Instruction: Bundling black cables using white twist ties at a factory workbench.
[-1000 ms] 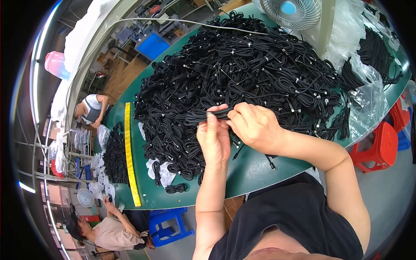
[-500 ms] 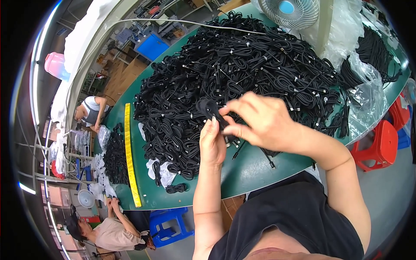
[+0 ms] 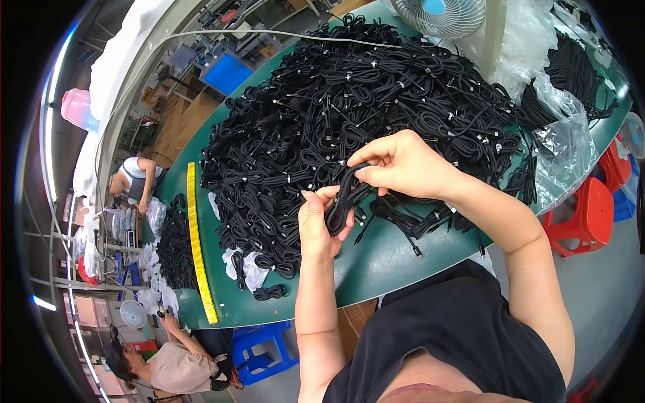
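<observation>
Cable bundle point(image 3: 345, 195), black and coiled, is held over the green table point(image 3: 376, 262), in front of the dark cable pile point(image 3: 295, 114). Half a second ago its looped end pointed up and left; now that end points down toward the person, its long axis steep, leaning right at the top. The right hand point(image 3: 408, 168) pinches the upper end between thumb and fingers. The left hand point(image 3: 316, 225) cups the loop, thumb raised; whether its fingers press cannot be told.

Left fingers point(image 3: 328, 193) partly hidden behind the black cable bundle point(image 3: 347, 195)
</observation>
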`<action>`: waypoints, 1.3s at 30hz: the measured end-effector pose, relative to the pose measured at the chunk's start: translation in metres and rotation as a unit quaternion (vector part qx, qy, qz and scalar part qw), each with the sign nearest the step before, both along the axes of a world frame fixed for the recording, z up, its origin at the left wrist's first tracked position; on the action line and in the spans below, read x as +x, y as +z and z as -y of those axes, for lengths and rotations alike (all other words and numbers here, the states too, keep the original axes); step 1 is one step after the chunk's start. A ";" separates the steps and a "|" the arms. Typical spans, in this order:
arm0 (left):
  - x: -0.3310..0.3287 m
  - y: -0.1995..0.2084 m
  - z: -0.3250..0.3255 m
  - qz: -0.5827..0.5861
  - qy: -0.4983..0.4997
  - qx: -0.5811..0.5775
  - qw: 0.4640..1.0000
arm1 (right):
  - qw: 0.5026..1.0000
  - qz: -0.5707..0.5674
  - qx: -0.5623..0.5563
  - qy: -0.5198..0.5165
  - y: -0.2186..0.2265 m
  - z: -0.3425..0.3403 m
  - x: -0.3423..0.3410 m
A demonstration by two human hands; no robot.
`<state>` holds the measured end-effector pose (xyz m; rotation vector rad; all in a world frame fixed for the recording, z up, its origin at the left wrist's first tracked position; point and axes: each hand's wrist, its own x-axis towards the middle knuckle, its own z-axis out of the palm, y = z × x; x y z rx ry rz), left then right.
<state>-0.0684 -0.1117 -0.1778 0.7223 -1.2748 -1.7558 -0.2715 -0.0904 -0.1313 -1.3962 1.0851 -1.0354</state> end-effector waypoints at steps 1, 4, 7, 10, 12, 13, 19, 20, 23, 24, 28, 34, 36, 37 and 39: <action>0.000 0.000 0.001 0.000 0.001 0.000 1.000 | 0.999 0.019 -0.036 -0.016 -0.009 0.000 0.002; -0.001 -0.005 0.007 0.002 0.033 0.021 0.999 | 0.991 -0.002 -0.121 -0.060 -0.019 -0.006 0.007; -0.003 -0.012 0.015 -0.150 0.155 0.110 0.970 | 0.882 -0.125 -0.423 -0.163 -0.026 -0.006 0.011; -0.013 -0.016 0.002 -0.263 0.017 0.206 0.942 | 0.778 -0.193 -0.579 -0.149 -0.034 -0.007 0.015; -0.015 -0.005 -0.007 -0.295 -0.060 0.158 0.940 | 0.747 -0.248 -0.608 -0.104 -0.043 -0.009 0.021; -0.013 -0.011 -0.003 -0.264 -0.020 0.124 0.956 | 0.768 -0.241 -0.588 -0.084 -0.043 -0.013 0.021; -0.001 -0.015 -0.004 -0.226 -0.030 0.026 0.973 | 0.836 -0.254 -0.476 -0.101 -0.040 -0.015 0.009; -0.001 -0.014 -0.005 -0.214 -0.039 0.006 0.976 | 0.850 -0.254 -0.455 -0.082 -0.043 -0.017 0.010; -0.005 -0.019 -0.005 -0.169 0.014 -0.034 0.985 | 0.866 -0.227 -0.439 -0.078 -0.042 -0.022 0.014; -0.006 -0.019 -0.006 -0.141 0.036 -0.053 0.988 | 0.866 -0.227 -0.438 -0.078 -0.041 -0.024 0.017; -0.013 -0.015 -0.013 -0.132 0.005 -0.014 0.991 | 0.816 -0.297 -0.483 -0.112 -0.030 -0.032 0.031; -0.005 -0.022 -0.012 -0.159 -0.005 -0.023 0.987 | 0.845 -0.336 -0.410 -0.072 -0.028 -0.028 0.024; -0.004 -0.022 -0.006 -0.189 0.002 0.012 0.982 | 0.850 -0.340 -0.398 -0.063 -0.026 -0.029 0.025; -0.002 -0.024 -0.003 -0.200 0.013 0.021 0.979 | 0.837 -0.351 -0.412 -0.079 -0.027 -0.029 0.025; 0.000 -0.024 -0.002 -0.214 0.017 0.029 0.976 | 0.824 -0.363 -0.425 -0.095 -0.029 -0.028 0.025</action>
